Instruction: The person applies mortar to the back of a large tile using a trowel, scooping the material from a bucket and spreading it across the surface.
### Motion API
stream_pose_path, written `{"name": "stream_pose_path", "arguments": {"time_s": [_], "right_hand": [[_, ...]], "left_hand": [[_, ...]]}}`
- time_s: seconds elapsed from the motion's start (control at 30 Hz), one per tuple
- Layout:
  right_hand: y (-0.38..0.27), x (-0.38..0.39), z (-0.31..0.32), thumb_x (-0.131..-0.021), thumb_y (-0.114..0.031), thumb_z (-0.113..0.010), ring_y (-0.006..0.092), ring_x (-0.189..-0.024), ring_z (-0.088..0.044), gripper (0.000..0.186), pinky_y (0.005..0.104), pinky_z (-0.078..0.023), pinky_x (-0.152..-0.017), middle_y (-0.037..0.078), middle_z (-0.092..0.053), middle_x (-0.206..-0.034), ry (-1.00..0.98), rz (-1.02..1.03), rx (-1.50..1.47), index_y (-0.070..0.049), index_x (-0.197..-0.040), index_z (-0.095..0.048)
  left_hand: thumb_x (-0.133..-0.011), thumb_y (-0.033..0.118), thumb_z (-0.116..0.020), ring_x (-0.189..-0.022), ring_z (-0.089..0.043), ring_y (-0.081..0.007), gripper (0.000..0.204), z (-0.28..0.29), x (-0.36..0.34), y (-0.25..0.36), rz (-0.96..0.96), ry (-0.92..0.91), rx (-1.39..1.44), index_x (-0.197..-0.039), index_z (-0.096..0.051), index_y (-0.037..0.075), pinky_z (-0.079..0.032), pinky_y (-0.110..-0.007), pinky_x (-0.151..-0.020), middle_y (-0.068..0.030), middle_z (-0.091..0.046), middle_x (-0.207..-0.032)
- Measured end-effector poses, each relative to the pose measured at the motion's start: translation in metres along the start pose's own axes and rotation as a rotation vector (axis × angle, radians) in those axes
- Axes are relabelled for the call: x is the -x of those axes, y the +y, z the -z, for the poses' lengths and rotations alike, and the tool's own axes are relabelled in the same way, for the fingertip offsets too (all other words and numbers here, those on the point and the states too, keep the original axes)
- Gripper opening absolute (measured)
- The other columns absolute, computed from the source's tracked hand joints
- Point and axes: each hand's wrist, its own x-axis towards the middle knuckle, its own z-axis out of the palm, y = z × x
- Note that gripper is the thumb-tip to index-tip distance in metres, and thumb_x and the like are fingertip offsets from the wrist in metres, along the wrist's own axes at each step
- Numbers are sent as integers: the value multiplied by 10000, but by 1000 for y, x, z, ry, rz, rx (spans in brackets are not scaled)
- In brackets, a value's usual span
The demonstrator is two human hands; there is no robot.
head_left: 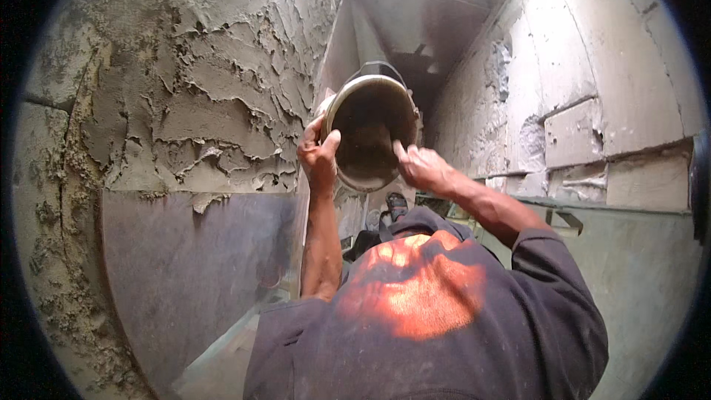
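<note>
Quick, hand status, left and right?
Left hand: holding the bucket at its left rim.
Right hand: fingers curled at the right rim; whether it grips anything cannot be told.

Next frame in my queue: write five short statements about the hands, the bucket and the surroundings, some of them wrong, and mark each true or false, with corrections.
1. The left hand holds the left side of the bucket. True.
2. The bucket's mouth points away from the camera. False: it faces the camera, showing a dark inside.
3. The right hand is at the bucket's right side. True.
4. Smooth tiles cover the upper left wall. False: ragged, flaking plaster does, above a flat grey panel.
5. The person's shirt is plain white. False: it is dark, with a bright orange patch.
</note>
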Motion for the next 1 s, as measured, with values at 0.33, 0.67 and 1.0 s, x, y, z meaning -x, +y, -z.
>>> {"name": "stream_pose_path", "arguments": {"time_s": [0.33,0.67,1.0], "right_hand": [[-31,-5,63,-846,-167,-540,410,-864,-629,512,480,-504,-716,248,-622,-963,23,-14,24,-51,-1330,-422],[-3,-8,15,-840,-149,-551,427,-825,-634,484,507,-506,-706,271,-629,-833,-82,-142,-97,11,-1273,-405],[-31,-14,39,-830,-124,-544,436,-802,-621,608,503,-490,-748,287,-606,-813,147,-52,-53,-6,-1387,-330]], "left_hand": [[-790,8,-588,-985,-587,-160,337,5,5,0,27,45,-55,-1124,-591,-39,-429,-299,-929,-87,-641,-1064],[-793,22,-604,-976,-597,-174,337,0,0,4,-96,37,-192,-1125,-603,-38,-444,-306,-913,-107,-650,-1046],[-792,2,-606,-1006,-589,-180,349,-16,3,3,-70,39,-179,-1140,-596,-33,-435,-305,-928,-100,-640,-1085]]}}
